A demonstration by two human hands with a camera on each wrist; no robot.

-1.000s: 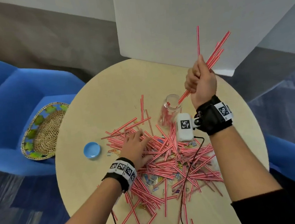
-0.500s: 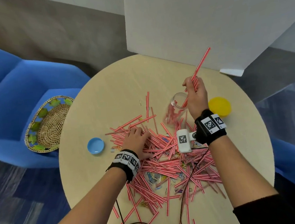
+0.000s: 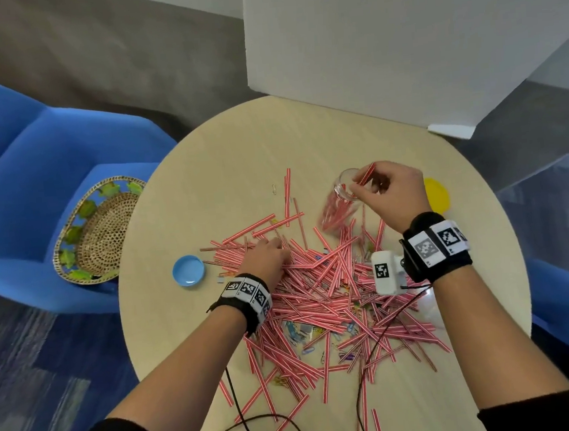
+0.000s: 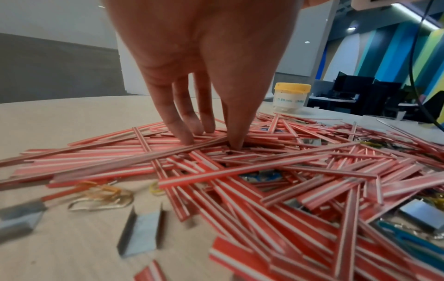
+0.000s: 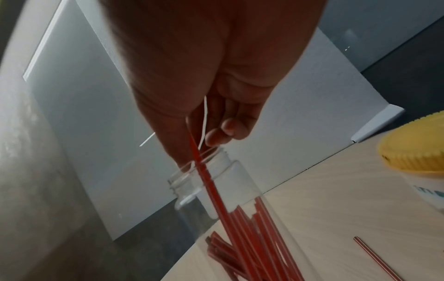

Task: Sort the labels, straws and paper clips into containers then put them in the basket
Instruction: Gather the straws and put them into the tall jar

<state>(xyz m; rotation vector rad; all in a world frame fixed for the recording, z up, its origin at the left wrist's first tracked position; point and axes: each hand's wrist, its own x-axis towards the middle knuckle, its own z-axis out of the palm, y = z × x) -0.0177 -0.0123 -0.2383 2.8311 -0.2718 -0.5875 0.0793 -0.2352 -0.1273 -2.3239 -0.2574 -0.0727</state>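
Round and made of pale wood, the table [image 3: 224,172] carries a big heap of red-and-white straws [image 3: 324,294] at its middle, with coloured paper clips [image 3: 295,331] and small grey-blue labels [image 4: 141,232] mixed under and beside the heap. At the far edge of the heap stands a clear jar [image 3: 339,203] with its mouth uncovered, and several straws already stand inside it. The right hand [image 3: 391,195] is just above the mouth of this jar; its thumb and fingers are curled and pinch 1 straw [image 5: 204,178], whose lower part goes down through the mouth into the jar. Just behind this hand, on the side of the jar away from the heap, stands a container with a yellow lid [image 4: 291,98]. The left hand [image 3: 266,258] lies on the side of the heap that is far from the jar, palm down, with its fingers [image 4: 185,121] straight and their tips pressing on the top straws; it holds nothing. Beside the heap, near the left hand and well apart from the jar, a blue lid [image 3: 188,271] lies on the table. A woven basket [image 3: 98,231] rests on a blue chair [image 3: 30,162] beside the table, beyond the blue lid as seen from the jar. Behind the jar, a white board [image 3: 398,40] stands at the far edge of the table.
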